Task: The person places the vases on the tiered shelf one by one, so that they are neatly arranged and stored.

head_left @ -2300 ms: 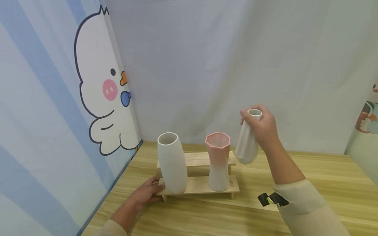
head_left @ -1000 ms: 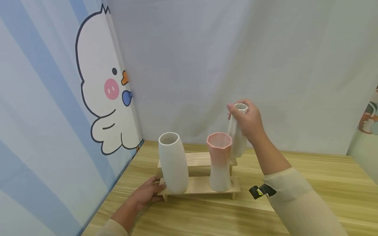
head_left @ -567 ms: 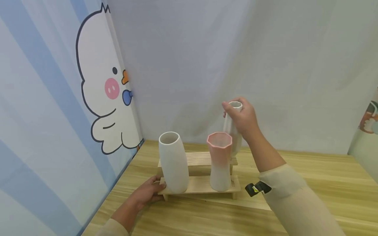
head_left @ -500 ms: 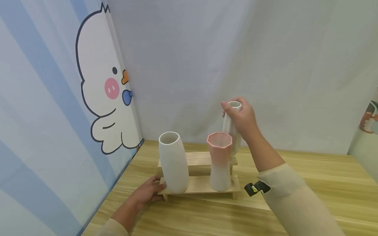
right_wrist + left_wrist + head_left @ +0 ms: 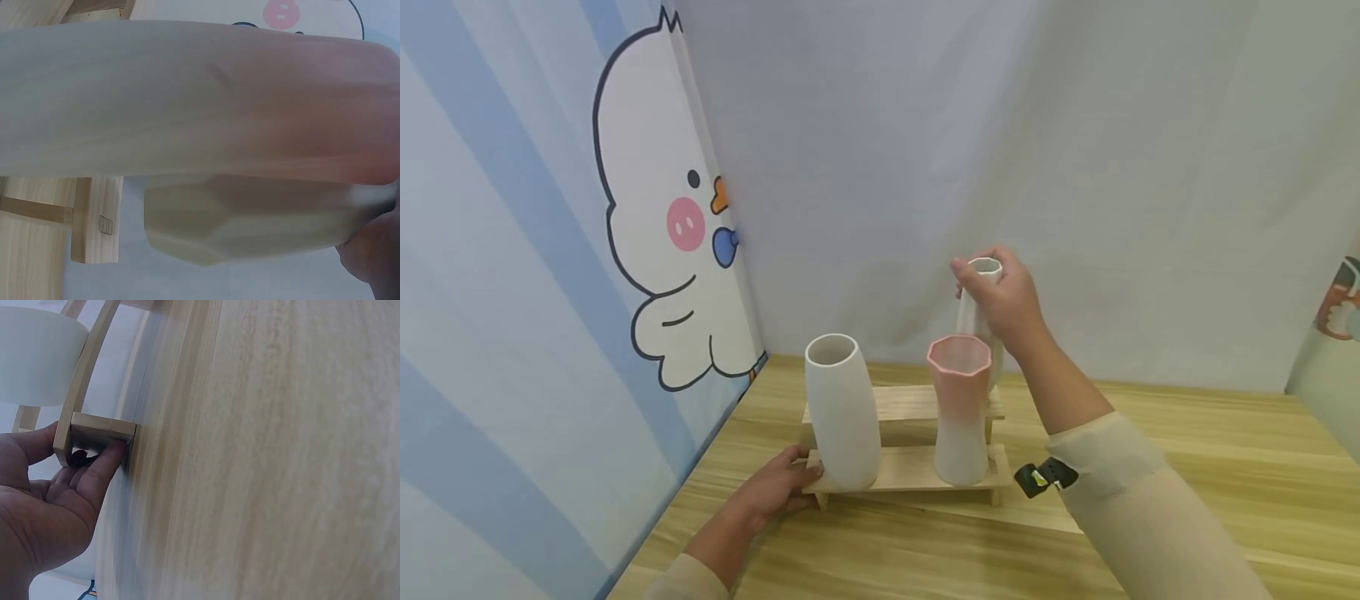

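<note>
My right hand (image 5: pixel 1017 307) grips a slim white faceted vase (image 5: pixel 968 317) round its neck, thumb across the near side. The vase is upright behind a pink-to-white vase (image 5: pixel 961 417), which hides its lower part in the head view. In the right wrist view, a gap separates the faceted vase's base (image 5: pixel 187 228) from the upper step (image 5: pixel 100 219) of the stand. My left hand (image 5: pixel 769 493) pinches the left end of the two-step wooden stand (image 5: pixel 906 468), fingers curled under the board by its leg in the left wrist view.
A tall smooth white vase (image 5: pixel 844 421) stands on the lower step at the left, beside the pink one. The wood-grain table (image 5: pixel 880 550) runs under the stand. A grey curtain (image 5: pixel 865 167) hangs behind, and a striped cartoon curtain (image 5: pixel 520 333) at the left.
My right hand has carried the faceted vase leftward, from the stand's right side to behind the pink vase. My left hand has kept its grip on the stand.
</note>
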`<state>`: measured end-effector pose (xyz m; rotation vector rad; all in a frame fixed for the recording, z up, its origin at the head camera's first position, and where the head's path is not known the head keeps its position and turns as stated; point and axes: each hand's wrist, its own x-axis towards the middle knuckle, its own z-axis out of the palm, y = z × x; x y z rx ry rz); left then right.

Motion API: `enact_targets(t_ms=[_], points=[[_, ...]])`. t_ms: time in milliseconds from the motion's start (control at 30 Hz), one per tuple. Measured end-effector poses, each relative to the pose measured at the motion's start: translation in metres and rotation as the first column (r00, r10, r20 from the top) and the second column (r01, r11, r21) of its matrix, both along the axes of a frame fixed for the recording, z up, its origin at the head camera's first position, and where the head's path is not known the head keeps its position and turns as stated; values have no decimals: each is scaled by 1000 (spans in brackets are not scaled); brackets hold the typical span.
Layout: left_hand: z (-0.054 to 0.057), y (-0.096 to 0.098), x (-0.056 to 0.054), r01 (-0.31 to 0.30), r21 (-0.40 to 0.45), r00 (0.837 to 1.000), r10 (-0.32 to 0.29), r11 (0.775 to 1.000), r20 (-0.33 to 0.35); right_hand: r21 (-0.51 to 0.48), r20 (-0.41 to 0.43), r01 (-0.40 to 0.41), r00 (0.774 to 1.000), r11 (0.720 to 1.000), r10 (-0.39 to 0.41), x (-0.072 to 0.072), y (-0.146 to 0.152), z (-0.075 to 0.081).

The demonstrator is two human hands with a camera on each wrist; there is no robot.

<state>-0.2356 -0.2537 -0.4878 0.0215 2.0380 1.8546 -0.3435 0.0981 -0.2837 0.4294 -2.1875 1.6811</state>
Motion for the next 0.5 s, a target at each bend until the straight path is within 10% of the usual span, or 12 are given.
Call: enact_targets(t_ms=[500], points=[[1,1,2,13,2,1000,-13,1000,-4,-41,-5,-48,999,998,48,1,-10,-2]])
